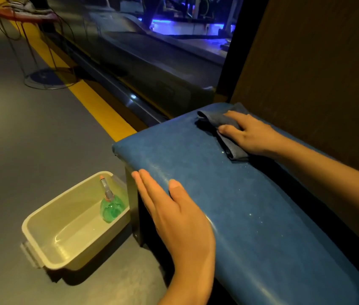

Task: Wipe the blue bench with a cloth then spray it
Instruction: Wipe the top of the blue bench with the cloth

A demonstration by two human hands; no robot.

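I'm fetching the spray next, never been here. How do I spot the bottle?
Find the blue bench; on the floor beside its end sits a beige tub. The spray bottle stands inside, against the wall nearest the bench: green, the tub's only item.

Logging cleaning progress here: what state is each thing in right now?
Blue bench: light specks across its top.
Cloth: bunched on the bench's far end, under the right hand.
Right hand: pressing on the cloth, fingers fairly flat.
Left hand: flat on the bench's front edge, holding nothing.
Spray bottle: in the tub, nozzle up, untouched.
Tub: on the floor beside the bench, open-topped.
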